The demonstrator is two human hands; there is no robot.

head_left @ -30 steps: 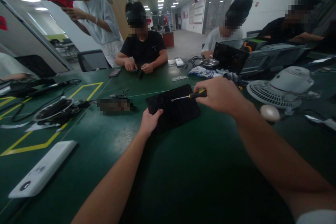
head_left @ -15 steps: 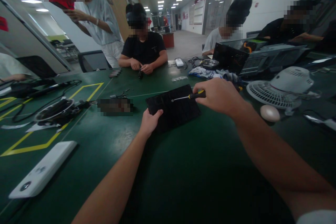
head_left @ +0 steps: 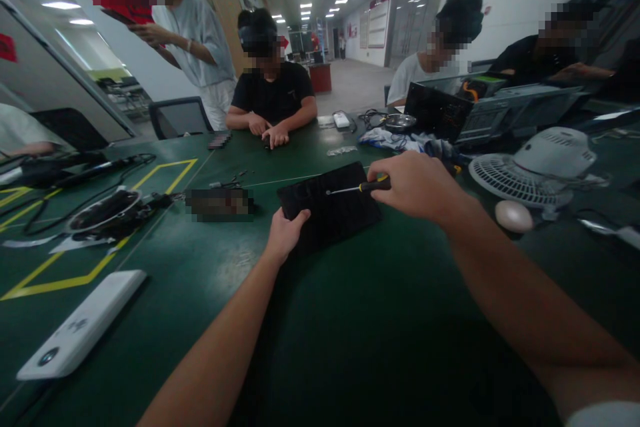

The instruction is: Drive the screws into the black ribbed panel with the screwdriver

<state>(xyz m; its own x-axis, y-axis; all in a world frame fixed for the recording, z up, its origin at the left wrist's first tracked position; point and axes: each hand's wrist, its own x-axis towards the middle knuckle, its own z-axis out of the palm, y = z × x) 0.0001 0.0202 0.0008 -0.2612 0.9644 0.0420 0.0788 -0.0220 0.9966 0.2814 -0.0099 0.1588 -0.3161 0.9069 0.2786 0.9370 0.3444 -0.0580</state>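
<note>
A flat black rectangular panel (head_left: 345, 213) lies tilted on the green table in front of me. My left hand (head_left: 286, 232) grips its left edge, thumb on top and the other fingers mostly hidden. In my right hand (head_left: 413, 183) is a screwdriver (head_left: 369, 185) with a black and yellow handle, its fingers closed round the handle. The metal shaft points left over the panel, its tip near the panel's upper middle. Whether the tip touches the surface I cannot tell.
A white fan head (head_left: 540, 167) and a pale rounded object (head_left: 514, 216) lie to the right. At the left are a white oblong device (head_left: 83, 323) and bundled cables (head_left: 105, 213). A person in black (head_left: 273, 97) sits across the table (head_left: 220, 320); others are around it.
My hands, the screwdriver and the panel hold nearly the same positions. Across the table, the seated person's hands have shifted slightly. The standing person at left has moved a little right.
</note>
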